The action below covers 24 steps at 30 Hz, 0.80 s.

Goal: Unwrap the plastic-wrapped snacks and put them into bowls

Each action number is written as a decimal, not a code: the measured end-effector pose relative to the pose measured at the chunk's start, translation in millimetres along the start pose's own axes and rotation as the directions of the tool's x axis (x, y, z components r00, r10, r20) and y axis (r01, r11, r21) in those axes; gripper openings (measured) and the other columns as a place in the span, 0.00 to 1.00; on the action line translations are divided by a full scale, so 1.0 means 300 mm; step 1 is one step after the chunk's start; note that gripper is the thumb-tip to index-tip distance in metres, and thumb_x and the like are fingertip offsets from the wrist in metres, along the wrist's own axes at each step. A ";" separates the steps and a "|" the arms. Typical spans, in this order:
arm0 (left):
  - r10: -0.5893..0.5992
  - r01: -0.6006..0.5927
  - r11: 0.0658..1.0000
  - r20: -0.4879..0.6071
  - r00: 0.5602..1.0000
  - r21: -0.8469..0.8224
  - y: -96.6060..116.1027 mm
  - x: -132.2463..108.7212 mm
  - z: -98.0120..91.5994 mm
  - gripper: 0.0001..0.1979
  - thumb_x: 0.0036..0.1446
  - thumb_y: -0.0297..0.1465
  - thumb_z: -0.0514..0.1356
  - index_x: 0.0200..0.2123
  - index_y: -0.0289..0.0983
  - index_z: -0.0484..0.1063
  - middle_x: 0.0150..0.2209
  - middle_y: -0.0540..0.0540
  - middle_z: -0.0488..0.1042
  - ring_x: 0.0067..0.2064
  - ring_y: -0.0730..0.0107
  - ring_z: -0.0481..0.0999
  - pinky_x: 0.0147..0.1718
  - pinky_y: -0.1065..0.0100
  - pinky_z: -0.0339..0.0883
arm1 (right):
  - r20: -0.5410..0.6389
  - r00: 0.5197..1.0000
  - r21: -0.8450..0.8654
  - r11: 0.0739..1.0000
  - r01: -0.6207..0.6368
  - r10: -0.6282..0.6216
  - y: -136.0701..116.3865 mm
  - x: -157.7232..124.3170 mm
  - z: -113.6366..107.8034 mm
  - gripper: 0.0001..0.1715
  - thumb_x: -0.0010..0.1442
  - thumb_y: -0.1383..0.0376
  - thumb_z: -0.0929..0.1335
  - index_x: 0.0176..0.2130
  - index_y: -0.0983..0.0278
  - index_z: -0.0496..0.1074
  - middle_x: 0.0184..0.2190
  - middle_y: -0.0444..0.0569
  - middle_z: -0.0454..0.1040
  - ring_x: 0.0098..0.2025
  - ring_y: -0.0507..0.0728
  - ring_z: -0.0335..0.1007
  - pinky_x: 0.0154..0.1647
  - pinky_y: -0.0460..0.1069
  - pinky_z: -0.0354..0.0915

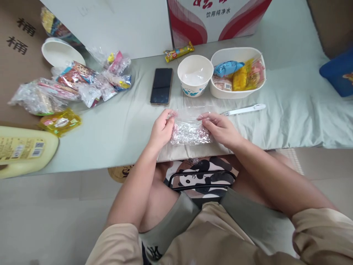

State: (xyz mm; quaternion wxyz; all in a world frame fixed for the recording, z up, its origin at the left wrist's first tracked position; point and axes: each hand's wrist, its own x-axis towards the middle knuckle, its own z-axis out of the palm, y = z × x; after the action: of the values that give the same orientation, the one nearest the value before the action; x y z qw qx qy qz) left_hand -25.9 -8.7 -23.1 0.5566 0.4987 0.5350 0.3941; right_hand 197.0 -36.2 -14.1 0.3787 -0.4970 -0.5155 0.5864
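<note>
A clear, crinkled plastic bag (191, 133) is stretched between my two hands near the front edge of the cloth-covered surface. My left hand (162, 128) pinches its left side, and my right hand (219, 127) grips the right side, thumb on top. No contents can be made out in the bag. Just beyond it stands a white paper cup (194, 79) with a blue leaf pattern. Close to my right fingers lies a white-handled knife or cutter (244, 109); its tip is partly hidden. A white tub (237, 94) behind holds several wrapped snacks.
A dark phone (161, 86) lies left of the cup, with a yellow snack stick (179, 52) behind. Plastic-wrapped packages (74, 84) pile up at left, near a yellow jug (27, 151). Large boxes (124, 25) line the back. A blue container (338, 71) stands far right.
</note>
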 end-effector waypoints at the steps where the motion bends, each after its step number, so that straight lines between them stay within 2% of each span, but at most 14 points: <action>1: -0.002 0.001 0.999 -0.007 1.000 -0.034 0.004 -0.001 -0.005 0.12 0.58 0.43 0.67 0.42 0.45 0.73 0.20 0.56 0.66 0.17 0.76 0.63 0.17 0.72 0.55 | 0.001 1.000 0.017 1.000 0.001 -0.001 0.000 -0.001 0.000 0.22 0.61 0.51 0.71 0.48 0.62 0.72 0.23 0.39 0.68 0.23 0.50 0.62 0.23 0.46 0.58; 2: -0.016 0.016 0.996 0.008 1.000 -0.086 0.009 -0.004 -0.009 0.16 0.57 0.45 0.67 0.45 0.46 0.73 0.21 0.55 0.67 0.17 0.75 0.65 0.17 0.72 0.56 | 0.000 1.000 0.038 0.999 0.009 -0.009 0.001 -0.001 0.001 0.23 0.62 0.51 0.71 0.51 0.61 0.71 0.23 0.39 0.68 0.23 0.50 0.62 0.23 0.46 0.58; 4: -0.068 0.088 0.982 0.121 0.990 -0.167 0.024 -0.012 -0.019 0.27 0.52 0.47 0.70 0.52 0.47 0.71 0.25 0.54 0.72 0.21 0.72 0.71 0.20 0.71 0.63 | -0.004 0.999 0.079 0.996 0.032 -0.032 0.003 -0.001 0.002 0.23 0.62 0.52 0.71 0.53 0.58 0.70 0.24 0.39 0.70 0.24 0.50 0.63 0.23 0.46 0.58; 5: -0.102 0.135 0.977 0.192 0.976 -0.167 0.031 -0.016 -0.023 0.31 0.48 0.46 0.72 0.53 0.46 0.71 0.27 0.53 0.74 0.23 0.70 0.74 0.22 0.70 0.65 | -0.006 0.999 0.094 0.995 0.045 -0.044 0.004 0.000 0.001 0.22 0.62 0.53 0.71 0.52 0.58 0.70 0.24 0.39 0.69 0.24 0.50 0.63 0.24 0.46 0.59; 7: -0.165 0.202 0.974 0.283 0.945 -0.106 0.043 -0.022 -0.033 0.30 0.44 0.43 0.75 0.49 0.43 0.72 0.27 0.51 0.76 0.24 0.69 0.76 0.22 0.70 0.66 | -0.012 0.998 0.137 0.989 0.063 -0.062 0.005 0.000 -0.004 0.19 0.61 0.53 0.72 0.48 0.58 0.72 0.24 0.39 0.69 0.24 0.50 0.62 0.25 0.46 0.60; 10: -0.144 0.171 0.981 0.235 0.961 -0.096 0.057 -0.023 -0.047 0.21 0.44 0.39 0.73 0.41 0.42 0.74 0.23 0.53 0.75 0.20 0.72 0.71 0.19 0.71 0.62 | -0.004 0.998 0.246 0.968 0.056 -0.056 -0.003 -0.005 -0.021 0.14 0.56 0.54 0.74 0.40 0.58 0.75 0.26 0.42 0.72 0.26 0.51 0.65 0.28 0.48 0.65; 13: -0.056 0.088 0.982 0.188 0.981 -0.166 0.067 -0.017 -0.059 0.11 0.44 0.38 0.69 0.31 0.41 0.76 0.22 0.51 0.73 0.20 0.73 0.67 0.19 0.70 0.61 | 0.101 0.992 0.308 0.951 0.036 -0.070 -0.015 -0.014 -0.039 0.14 0.54 0.53 0.73 0.31 0.61 0.77 0.30 0.48 0.75 0.30 0.54 0.70 0.33 0.51 0.69; 14: -0.045 0.080 0.982 0.197 0.979 -0.173 0.067 -0.014 -0.061 0.10 0.45 0.39 0.67 0.27 0.39 0.76 0.22 0.49 0.73 0.21 0.72 0.68 0.20 0.69 0.62 | 0.139 0.986 0.308 0.950 0.044 -0.091 -0.016 -0.016 -0.043 0.17 0.55 0.51 0.71 0.30 0.62 0.78 0.31 0.50 0.76 0.31 0.55 0.71 0.34 0.52 0.69; 16: -0.042 0.080 0.985 0.237 0.971 -0.152 0.064 -0.012 -0.064 0.15 0.49 0.43 0.63 0.22 0.37 0.74 0.24 0.44 0.74 0.24 0.69 0.71 0.22 0.67 0.64 | 0.157 0.980 0.268 0.961 0.073 -0.119 -0.009 -0.015 -0.045 0.22 0.58 0.48 0.69 0.29 0.63 0.78 0.34 0.52 0.77 0.34 0.55 0.72 0.35 0.51 0.69; 19: -0.017 0.030 0.998 0.230 0.973 -0.056 0.048 -0.012 -0.064 0.12 0.49 0.40 0.67 0.30 0.38 0.76 0.27 0.47 0.74 0.25 0.71 0.72 0.24 0.69 0.65 | 0.047 0.997 0.161 0.986 0.055 -0.063 0.012 -0.004 -0.036 0.19 0.54 0.53 0.75 0.42 0.61 0.75 0.34 0.46 0.75 0.32 0.52 0.70 0.32 0.48 0.67; 20: 0.004 0.002 1.000 0.200 0.980 -0.025 0.043 -0.012 -0.064 0.13 0.47 0.37 0.69 0.36 0.39 0.75 0.29 0.50 0.74 0.25 0.73 0.72 0.25 0.70 0.65 | -0.006 1.000 0.139 0.990 0.030 -0.030 0.018 0.002 -0.034 0.27 0.51 0.56 0.77 0.49 0.58 0.72 0.33 0.43 0.74 0.31 0.52 0.70 0.31 0.47 0.66; 21: 0.030 -0.029 1.000 0.157 0.987 -0.006 0.038 -0.012 -0.065 0.19 0.45 0.34 0.70 0.42 0.42 0.74 0.31 0.51 0.75 0.26 0.74 0.72 0.27 0.71 0.66 | -0.057 0.998 0.128 0.992 0.005 0.002 0.022 0.007 -0.033 0.35 0.48 0.59 0.78 0.53 0.57 0.68 0.32 0.41 0.74 0.30 0.52 0.69 0.31 0.47 0.66; 22: 0.063 -0.064 0.998 0.101 0.993 0.000 0.034 -0.011 -0.065 0.25 0.44 0.32 0.71 0.48 0.44 0.71 0.35 0.52 0.76 0.29 0.74 0.74 0.30 0.71 0.69 | -0.110 0.994 0.120 0.993 -0.013 0.027 0.024 0.012 -0.035 0.38 0.46 0.60 0.78 0.55 0.57 0.67 0.31 0.40 0.73 0.30 0.52 0.68 0.31 0.47 0.65; 24: 0.151 -0.151 0.989 -0.038 0.988 0.008 0.029 -0.008 -0.063 0.28 0.45 0.31 0.71 0.50 0.46 0.68 0.41 0.50 0.77 0.35 0.73 0.78 0.38 0.70 0.72 | -0.224 0.974 0.068 0.998 -0.020 0.034 0.021 0.019 -0.042 0.28 0.49 0.59 0.76 0.48 0.60 0.70 0.29 0.41 0.71 0.29 0.52 0.67 0.32 0.48 0.64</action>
State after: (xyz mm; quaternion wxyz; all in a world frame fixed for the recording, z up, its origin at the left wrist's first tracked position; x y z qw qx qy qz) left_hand -43.9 -6.8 -12.9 0.5136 0.5313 0.5074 0.4433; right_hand 208.4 -29.2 -21.0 0.4426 -0.5546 -0.4431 0.5478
